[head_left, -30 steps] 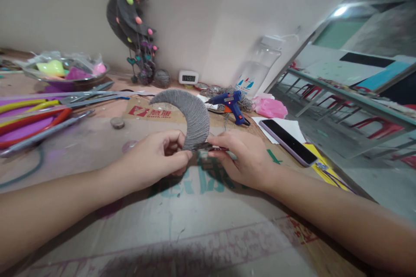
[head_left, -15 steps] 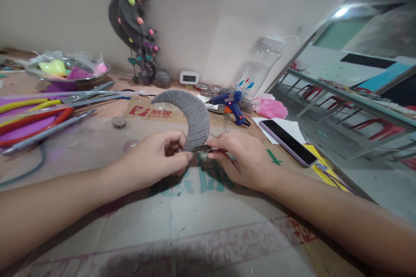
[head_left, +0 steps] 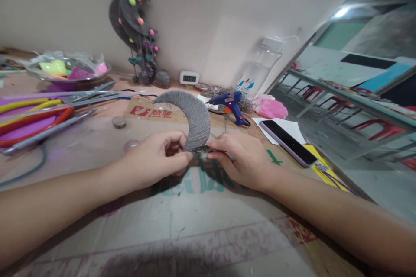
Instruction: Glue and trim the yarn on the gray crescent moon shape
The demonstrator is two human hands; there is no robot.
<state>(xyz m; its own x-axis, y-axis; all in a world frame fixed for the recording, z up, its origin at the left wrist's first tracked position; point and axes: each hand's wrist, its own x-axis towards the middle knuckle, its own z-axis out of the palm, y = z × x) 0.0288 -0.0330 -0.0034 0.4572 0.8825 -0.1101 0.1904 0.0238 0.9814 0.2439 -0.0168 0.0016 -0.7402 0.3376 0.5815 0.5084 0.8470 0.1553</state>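
Observation:
A crescent moon shape point(head_left: 196, 117) wound in grey yarn stands up above the table at the centre. My left hand point(head_left: 162, 156) is closed on its lower end, thumb in front and fingers curled behind. Close by on the other side, my right hand point(head_left: 240, 156) pinches what looks like the grey yarn at the crescent's lower tip; the fingertips partly hide it. Behind the right hand, a loose strand runs back towards a tangle of grey yarn point(head_left: 248, 104). The blue glue gun point(head_left: 232, 106) lies just beyond, its small red light on.
Scissors with red handles point(head_left: 65, 117) and other tools lie at left, before a bowl point(head_left: 87, 78) of coloured pieces. A moon hanging point(head_left: 130, 21), a small clock point(head_left: 189, 78) and a water bottle point(head_left: 258, 67) are at the back. A phone point(head_left: 288, 143) lies at right.
Almost nothing differs. The crescent has shifted very slightly to the right, and both hands keep their places.

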